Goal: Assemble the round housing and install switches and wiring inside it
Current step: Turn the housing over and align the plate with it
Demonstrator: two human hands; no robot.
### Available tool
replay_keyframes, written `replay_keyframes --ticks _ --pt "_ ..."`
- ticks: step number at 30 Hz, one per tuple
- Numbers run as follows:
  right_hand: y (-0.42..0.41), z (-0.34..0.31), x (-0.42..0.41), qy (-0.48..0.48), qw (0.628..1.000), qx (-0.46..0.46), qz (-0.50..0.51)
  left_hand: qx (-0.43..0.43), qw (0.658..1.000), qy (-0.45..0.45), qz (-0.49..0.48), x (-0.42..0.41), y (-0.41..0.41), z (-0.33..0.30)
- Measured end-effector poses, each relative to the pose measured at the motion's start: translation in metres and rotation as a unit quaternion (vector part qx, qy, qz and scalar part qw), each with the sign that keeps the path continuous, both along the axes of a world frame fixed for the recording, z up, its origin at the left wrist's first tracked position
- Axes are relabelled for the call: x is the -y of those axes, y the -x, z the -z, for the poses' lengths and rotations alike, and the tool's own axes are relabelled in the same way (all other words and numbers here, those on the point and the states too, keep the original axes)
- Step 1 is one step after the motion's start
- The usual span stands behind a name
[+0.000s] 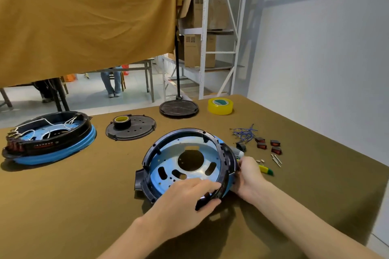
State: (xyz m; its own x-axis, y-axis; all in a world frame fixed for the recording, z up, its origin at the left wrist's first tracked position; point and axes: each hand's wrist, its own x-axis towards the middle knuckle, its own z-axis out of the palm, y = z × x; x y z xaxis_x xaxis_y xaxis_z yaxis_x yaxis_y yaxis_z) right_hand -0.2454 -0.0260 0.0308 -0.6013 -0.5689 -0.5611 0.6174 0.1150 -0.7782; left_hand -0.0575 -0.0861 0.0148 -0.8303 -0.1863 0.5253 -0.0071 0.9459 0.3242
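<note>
Round housing [189, 164], blue metal base with a black plastic ring, sits tilted on the olive-covered table [84, 206], raised toward the person at its near edge. Left hand [185, 200] grips the near rim of the ring, fingers inside, thumb under the outer edge. Right hand [249, 174] holds the right side of the ring, fingers curled on its outer wall. Right of the housing lie four red rocker switches [268, 145], blue wiring [244, 132] and a yellow-green screwdriver [266, 170]. Left of the housing stands a second, wired housing [48, 139]. Beyond the housing are a black cover plate [130, 128] bearing a tape roll [122, 121], and a yellow tape roll [220, 106].
</note>
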Motion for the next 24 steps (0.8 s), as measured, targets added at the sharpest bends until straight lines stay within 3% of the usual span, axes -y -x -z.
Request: replay_keyframes --ticks 6,10,12,13,15,17,21,24 --pt "0.004 0.007 0.016 -0.047 0.994 -0.095 -0.028 -0.005 0.999 0.042 0.023 0.009 0.005 -0.005" --pt "0.011 -0.005 0.019 -0.096 0.963 -0.201 -0.151 -0.007 0.999 0.031 0.005 0.031 0.0 -0.013" --pt "0.017 -0.014 0.018 -0.169 0.877 -0.362 -0.266 -0.005 0.999 0.034 0.004 0.038 -0.002 -0.014" --pt "0.021 -0.018 0.019 -0.222 0.795 -0.469 -0.315 -0.005 0.999 0.041 0.006 0.041 -0.001 -0.014" --pt "0.021 -0.026 0.021 -0.298 0.667 -0.601 -0.325 -0.003 0.998 0.063 0.012 0.044 0.002 -0.012" --pt "0.023 -0.024 0.024 -0.316 0.607 -0.662 -0.307 0.003 0.998 0.061 0.013 0.046 0.006 -0.011" --pt "0.016 -0.02 0.026 -0.267 0.621 -0.694 -0.247 -0.005 0.999 0.036 -0.029 0.049 0.01 -0.011" --pt "0.018 -0.02 0.03 -0.255 0.64 -0.699 -0.192 -0.115 0.985 -0.05 -0.117 0.07 0.001 -0.013"
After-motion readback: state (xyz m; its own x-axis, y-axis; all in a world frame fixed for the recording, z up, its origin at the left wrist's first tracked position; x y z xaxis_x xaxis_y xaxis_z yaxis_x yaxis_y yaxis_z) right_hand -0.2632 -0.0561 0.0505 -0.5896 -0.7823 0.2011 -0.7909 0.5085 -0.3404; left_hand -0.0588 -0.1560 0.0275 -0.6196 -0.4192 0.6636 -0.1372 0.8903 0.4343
